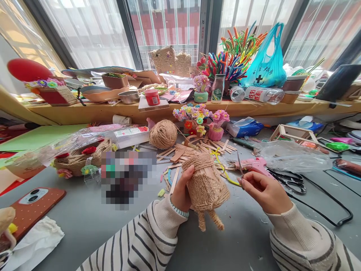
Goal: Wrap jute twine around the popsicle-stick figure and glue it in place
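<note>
My left hand (183, 188) is wrapped around the side of a twine-wrapped craft piece (207, 184). Two short twine-covered legs stick out of its lower end, and a patch of bare wood shows on its upper part. To the right, the fingers of my right hand (261, 190) pinch a thin, pointed, greyish strip (239, 162), held upright and apart from the craft piece; its exact kind is unclear. A pink glue gun (255, 164) lies just behind that hand. Beyond the craft piece are scattered wooden craft sticks (201, 145) and a yellow pipe cleaner (225, 173).
A ball of twine (163, 134) sits behind the sticks. Black scissors (290, 182) and a cable (332, 223) lie at right. At left are a phone (42, 203), crumpled white paper (39, 241) and a twine basket (81, 160). A crowded ledge (113, 113) runs along the back.
</note>
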The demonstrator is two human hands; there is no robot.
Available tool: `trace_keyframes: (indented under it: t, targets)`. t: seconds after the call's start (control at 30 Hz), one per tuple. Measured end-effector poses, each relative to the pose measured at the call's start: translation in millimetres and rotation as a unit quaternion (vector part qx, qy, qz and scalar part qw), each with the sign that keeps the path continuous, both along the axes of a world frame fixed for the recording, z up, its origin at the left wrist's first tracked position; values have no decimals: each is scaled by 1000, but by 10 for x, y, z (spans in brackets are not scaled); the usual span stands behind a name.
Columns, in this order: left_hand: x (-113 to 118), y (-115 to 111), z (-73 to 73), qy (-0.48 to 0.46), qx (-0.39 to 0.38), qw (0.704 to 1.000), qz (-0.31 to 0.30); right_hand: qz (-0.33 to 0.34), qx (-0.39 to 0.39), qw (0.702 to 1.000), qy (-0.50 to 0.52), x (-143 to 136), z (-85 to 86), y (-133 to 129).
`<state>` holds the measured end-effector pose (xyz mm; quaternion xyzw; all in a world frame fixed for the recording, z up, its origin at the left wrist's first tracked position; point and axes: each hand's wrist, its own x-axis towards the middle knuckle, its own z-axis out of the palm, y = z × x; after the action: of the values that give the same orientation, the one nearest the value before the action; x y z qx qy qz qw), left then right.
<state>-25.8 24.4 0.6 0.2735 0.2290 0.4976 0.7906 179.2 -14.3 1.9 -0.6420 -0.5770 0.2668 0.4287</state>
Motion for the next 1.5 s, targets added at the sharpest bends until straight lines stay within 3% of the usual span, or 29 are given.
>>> trace_keyframes:
  t: [0.07, 0.17, 0.3, 0.43, 0.67, 1.0, 1.5]
  targets:
    - [-1, -13, -30, 19, 17, 1000, 17, 48, -4, 991, 122, -11, 11, -1]
    - [3, -24, -69, 39, 53, 997, 33, 180, 4, 960, 212, -11, 22, -3]
    - [-3, -26, -102, 53, 90, 992, 73, 343, -17, 916, 206, -28, 136, -61]
    - [-7, -34, -109, 66, 110, 989, 76, 418, -68, 888, 181, -58, 204, -110]
    - [8, -50, -108, 50, 122, 990, 54, 454, -60, 868, 189, -73, 73, -67]
    - [-2, -55, -77, 62, 122, 990, 44, 473, -72, 860, 178, -53, 96, -87]
    - [8, -68, -64, 63, 118, 990, 44, 440, -95, 887, 103, -9, 64, -61]
